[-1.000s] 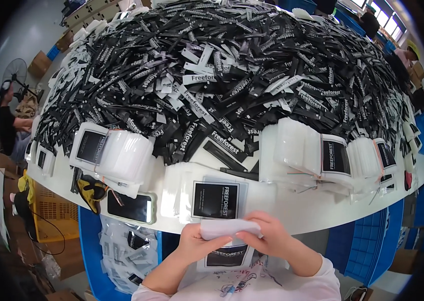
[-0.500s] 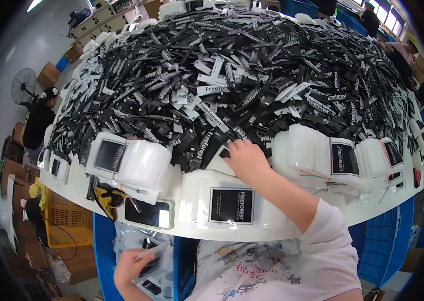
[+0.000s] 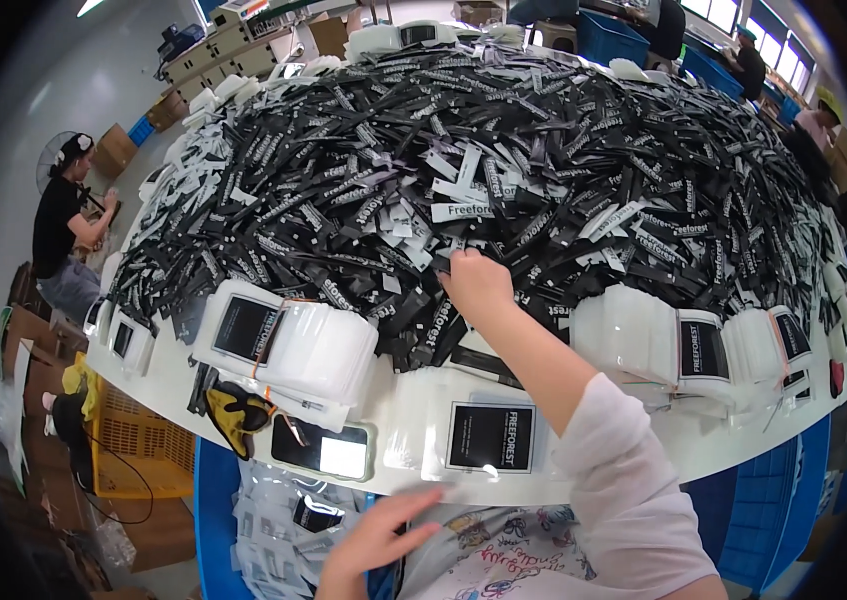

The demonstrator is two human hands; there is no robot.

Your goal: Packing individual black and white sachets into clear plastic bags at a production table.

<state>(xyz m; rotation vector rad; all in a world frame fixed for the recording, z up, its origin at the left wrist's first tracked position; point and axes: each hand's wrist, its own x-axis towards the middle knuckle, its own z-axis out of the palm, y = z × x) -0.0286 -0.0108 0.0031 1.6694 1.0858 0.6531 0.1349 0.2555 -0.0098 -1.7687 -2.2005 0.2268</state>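
My right hand reaches into a wide heap of black and white printed strips, its fingers closed together at the strips. What lies between the fingertips is too hidden to tell. Just over the table's front edge, my left hand has its fingers stretched and apart, slightly blurred, holding nothing. In front of the heap lies a spread stack of clear plastic bags with a black printed panel. A few black strips lie on the table behind that stack.
Banded bag bundles stand at the left and right. A phone and a yellow-black object lie near the front edge. Below is a blue bin of filled clear bags. A person is at the far left.
My left hand has let go of a clear packet over the bin and moved right and up. My right hand has gone farther into the heap. The view has shifted, and the person at left has turned.
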